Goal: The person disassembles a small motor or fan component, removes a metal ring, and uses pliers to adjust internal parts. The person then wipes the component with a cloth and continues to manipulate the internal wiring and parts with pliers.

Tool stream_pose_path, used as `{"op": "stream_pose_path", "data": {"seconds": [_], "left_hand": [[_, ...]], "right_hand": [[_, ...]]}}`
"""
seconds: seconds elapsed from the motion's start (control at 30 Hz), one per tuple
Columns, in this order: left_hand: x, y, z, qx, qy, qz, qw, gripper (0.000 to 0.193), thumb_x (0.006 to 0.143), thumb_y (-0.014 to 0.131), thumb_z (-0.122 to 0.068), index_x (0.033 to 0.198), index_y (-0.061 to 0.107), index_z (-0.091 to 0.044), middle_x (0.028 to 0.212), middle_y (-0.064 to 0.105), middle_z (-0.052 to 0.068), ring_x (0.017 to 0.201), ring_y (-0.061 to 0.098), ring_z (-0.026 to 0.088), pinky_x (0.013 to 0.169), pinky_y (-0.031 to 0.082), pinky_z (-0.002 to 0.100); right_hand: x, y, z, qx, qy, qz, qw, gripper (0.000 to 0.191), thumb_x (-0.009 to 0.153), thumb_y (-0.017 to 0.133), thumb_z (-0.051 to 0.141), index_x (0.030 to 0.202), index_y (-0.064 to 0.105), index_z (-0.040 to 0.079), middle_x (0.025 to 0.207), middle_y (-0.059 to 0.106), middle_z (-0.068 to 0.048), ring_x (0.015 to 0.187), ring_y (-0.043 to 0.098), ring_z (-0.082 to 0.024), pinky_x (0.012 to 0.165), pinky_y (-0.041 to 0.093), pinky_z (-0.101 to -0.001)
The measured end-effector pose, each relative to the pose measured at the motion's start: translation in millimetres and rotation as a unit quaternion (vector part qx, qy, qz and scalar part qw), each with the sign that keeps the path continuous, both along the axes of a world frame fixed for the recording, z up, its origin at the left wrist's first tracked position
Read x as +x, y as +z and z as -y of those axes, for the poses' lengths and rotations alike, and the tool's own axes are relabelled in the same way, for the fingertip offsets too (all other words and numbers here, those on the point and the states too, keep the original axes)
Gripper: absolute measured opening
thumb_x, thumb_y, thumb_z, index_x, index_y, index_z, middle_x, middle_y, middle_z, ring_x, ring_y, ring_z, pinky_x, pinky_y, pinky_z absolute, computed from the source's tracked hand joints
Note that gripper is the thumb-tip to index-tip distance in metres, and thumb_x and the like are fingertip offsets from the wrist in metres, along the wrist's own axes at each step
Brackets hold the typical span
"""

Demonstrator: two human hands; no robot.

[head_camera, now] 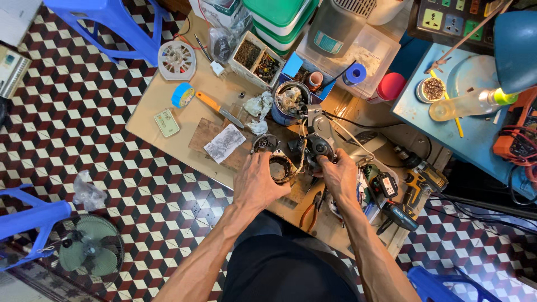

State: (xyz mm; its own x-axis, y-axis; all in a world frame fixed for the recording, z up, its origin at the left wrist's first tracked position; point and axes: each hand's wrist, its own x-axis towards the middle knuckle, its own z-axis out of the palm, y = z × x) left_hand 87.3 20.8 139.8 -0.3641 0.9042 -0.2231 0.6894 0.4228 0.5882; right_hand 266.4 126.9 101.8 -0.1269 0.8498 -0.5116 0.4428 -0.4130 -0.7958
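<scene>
My left hand (256,182) grips a round motor stator (279,168) with copper windings, held just above a low cardboard-covered work board (168,95). My right hand (338,176) is closed on the grey metal body of a dismantled power tool (318,140), beside the stator. A thin cord runs between the two parts. A round dark motor part (265,144) lies just beyond my left fingers.
Red-handled pliers (311,210), a yellow cordless drill (417,182), an orange-handled knife (218,108), blue tape roll (182,94), a can of rags (290,100), screw boxes (256,57). Blue stools (114,22) and a small green fan (89,250) stand on the patterned floor.
</scene>
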Motion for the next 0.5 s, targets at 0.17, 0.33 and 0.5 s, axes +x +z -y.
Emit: {"op": "stream_pose_path", "data": {"seconds": [0.17, 0.33, 0.5], "left_hand": [[-0.7, 27.2, -17.3, -0.010, -0.009, -0.008, 1.000, 0.066, 0.064, 0.084, -0.040, 0.119, 0.064, -0.009, 0.113, 0.066, 0.011, 0.111, 0.061, 0.032, 0.089, 0.053, 0.048], [7.9, 45.9, -30.4, 0.001, -0.031, -0.015, 0.999, 0.068, 0.060, 0.085, -0.040, 0.116, 0.065, -0.007, 0.109, 0.066, 0.013, 0.109, 0.060, 0.033, 0.091, 0.052, 0.047], [13.8, 49.0, -31.1, -0.022, -0.039, -0.036, 0.998, 0.070, 0.062, 0.084, -0.042, 0.118, 0.063, -0.007, 0.111, 0.065, 0.013, 0.110, 0.060, 0.034, 0.090, 0.052, 0.050]], "right_hand": [[-7.9, -20.1, 13.5, -0.010, -0.059, -0.093, 0.994, 0.028, 0.090, 0.065, 0.016, 0.113, 0.065, 0.000, 0.090, 0.073, -0.011, 0.064, 0.071, -0.017, 0.055, 0.062, -0.0297], [-12.9, -34.6, 15.6, -0.002, -0.094, -0.071, 0.993, 0.024, 0.094, 0.064, 0.018, 0.109, 0.069, 0.000, 0.076, 0.071, -0.013, 0.059, 0.068, -0.017, 0.052, 0.057, -0.0314], [-1.1, -28.0, -22.5, 0.146, 0.021, 0.112, 0.983, 0.025, 0.093, 0.065, 0.019, 0.113, 0.069, 0.004, 0.075, 0.073, -0.015, 0.059, 0.068, -0.023, 0.054, 0.054, -0.0382]]}}
